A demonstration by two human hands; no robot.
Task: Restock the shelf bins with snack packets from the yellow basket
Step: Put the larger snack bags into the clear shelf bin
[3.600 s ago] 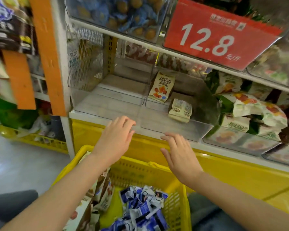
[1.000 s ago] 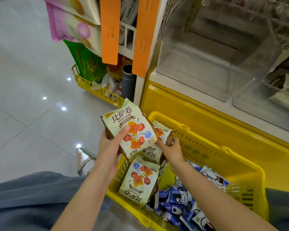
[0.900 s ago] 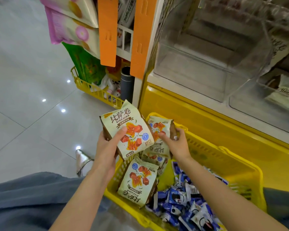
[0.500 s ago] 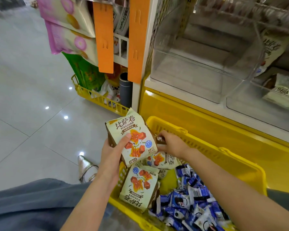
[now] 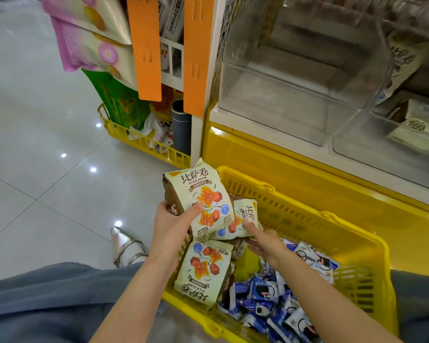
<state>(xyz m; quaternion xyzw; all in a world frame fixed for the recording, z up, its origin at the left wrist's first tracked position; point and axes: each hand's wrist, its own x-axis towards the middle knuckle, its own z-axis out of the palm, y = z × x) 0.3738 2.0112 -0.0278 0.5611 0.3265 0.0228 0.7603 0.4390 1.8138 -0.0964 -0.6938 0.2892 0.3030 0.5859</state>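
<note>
Basket (image 5: pixel 295 219) below clear bin (image 5: pixel 295 102); left hand (image 5: pixel 171 226) grips cream packet (image 5: pixel 201 191), right hand (image 5: pixel 265 243) pinches second packet (image 5: pixel 248 211).

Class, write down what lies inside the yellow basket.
At the left end of the basket sit cream packets; a heap of blue packets lies beside them. A little bare floor shows between; anything under the heaps is covered.

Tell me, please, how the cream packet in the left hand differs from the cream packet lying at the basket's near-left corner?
The held packet is above the rim of the yellow basket in the grip of the left hand, its print upright; the lying packet rests inside against the basket wall, its print upside down. Both share the same cream design with orange-red pieces.
</note>
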